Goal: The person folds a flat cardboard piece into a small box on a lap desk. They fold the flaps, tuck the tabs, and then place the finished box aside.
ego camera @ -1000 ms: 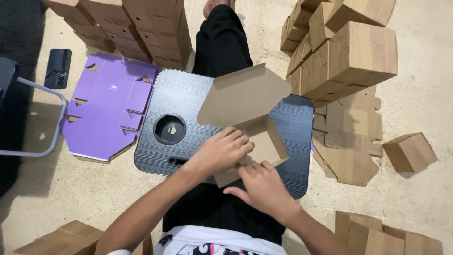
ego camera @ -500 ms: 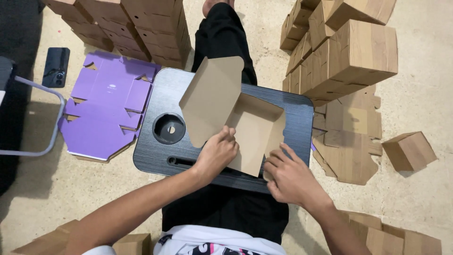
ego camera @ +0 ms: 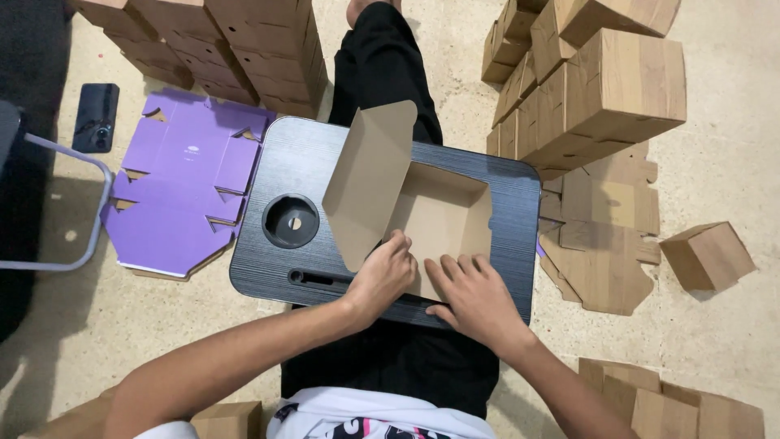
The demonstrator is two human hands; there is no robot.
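A brown cardboard box (ego camera: 443, 215) lies open on a black lap tray (ego camera: 317, 179) across my legs. Its lid flap (ego camera: 370, 183) stands up on the left side. My left hand (ego camera: 382, 276) grips the box's near left corner, at the foot of the lid. My right hand (ego camera: 475, 297) lies flat with fingers spread on the near flap, pressing it down against the tray. The box's inside is bare.
Flat purple box blanks (ego camera: 183, 191) lie on the floor at left, next to a dark phone (ego camera: 96, 116). Stacks of folded brown boxes stand at top left (ego camera: 244, 45) and right (ego camera: 593, 77). Flat brown blanks (ego camera: 605, 236) and one small box (ego camera: 707, 256) lie at right.
The half-folded cardboard has opened into a box shape. Its lid swung up and left. My hands slid to the near edge, the right one now flat on the front flap.
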